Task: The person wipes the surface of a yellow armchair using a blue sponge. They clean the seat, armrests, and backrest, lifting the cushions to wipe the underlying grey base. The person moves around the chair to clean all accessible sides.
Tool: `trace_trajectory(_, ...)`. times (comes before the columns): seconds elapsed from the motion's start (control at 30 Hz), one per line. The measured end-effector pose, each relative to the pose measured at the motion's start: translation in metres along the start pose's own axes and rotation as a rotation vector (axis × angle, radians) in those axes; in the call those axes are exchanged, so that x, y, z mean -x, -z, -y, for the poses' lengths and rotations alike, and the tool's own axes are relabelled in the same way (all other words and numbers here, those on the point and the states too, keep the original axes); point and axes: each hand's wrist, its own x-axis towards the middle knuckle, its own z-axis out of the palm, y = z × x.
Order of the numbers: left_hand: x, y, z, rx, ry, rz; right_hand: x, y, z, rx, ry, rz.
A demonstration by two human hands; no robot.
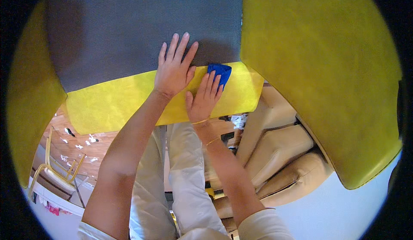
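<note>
A large piece of yellow upholstery material (106, 104) with a dark grey fabric panel (145, 21) lies before me. My left hand (174, 69) rests flat with spread fingers, its fingertips on the grey panel and its palm near the border of the yellow strip. Just right of it, my right hand (205, 95) presses its fingertips on a folded blue cloth (222, 70), which lies on the yellow strip by the grey edge. The cloth is partly hidden under the fingers.
Broad yellow flaps (322, 62) stand at both sides. Brown padded cushions (280, 143) are stacked at the lower right. White scraps (93, 139) litter the wooden floor (106, 149). A gold metal-framed chair (58, 175) is at the lower left.
</note>
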Motion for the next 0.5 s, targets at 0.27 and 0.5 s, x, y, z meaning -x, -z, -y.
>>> trace_trajectory(0.27, 0.000, 0.005, -0.002, 0.022, -0.007, -0.040, -0.033, 0.039, -0.095, 0.229, -0.158, -0.166)
trace_trajectory(0.5, 0.003, 0.012, 0.005, -0.035, -0.016, -0.074, -0.007, -0.012, 0.016, 0.083, -0.037, -0.164)
